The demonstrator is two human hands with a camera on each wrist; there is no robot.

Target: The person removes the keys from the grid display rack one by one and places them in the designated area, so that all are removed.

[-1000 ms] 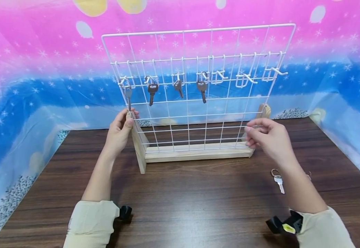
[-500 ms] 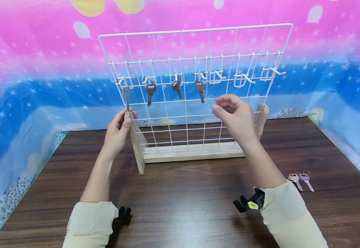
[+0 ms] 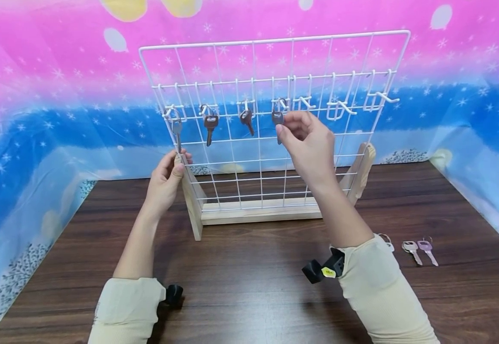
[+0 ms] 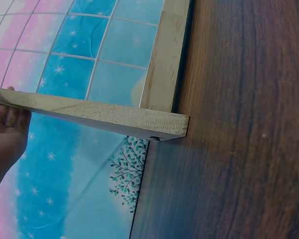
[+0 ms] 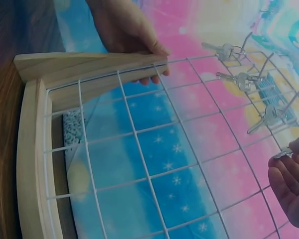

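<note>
Head view, from where I'm standing: the dark table (image 3: 240, 282) carries a wire rack (image 3: 260, 160), upright between two wooden ends. The rack looks light, so a hard pull could tip it towards the person, especially if the left hand (image 3: 165, 179) eased its hold; thumb and fingers are closed round the top of the left wooden end (image 3: 193, 210).

Nearer me, the right sleeve (image 3: 384, 291) lies beside the loose keys (image 3: 412, 251) on the table and partly covers one. Pulled back low, I reckon it could sweep them aside.

The right hand (image 3: 311, 145) has its fingers curled in, pinching the fourth key (image 3: 277, 118) from the left, just below its hook (image 3: 273, 91). Three hanging keys (image 3: 246, 120) sit to its left; a sideways bump might set them swinging. The pinched key's ring (image 3: 281, 100) is at the hook, how securely I can't tell. Near the tip, one tug could slip it off.
</note>
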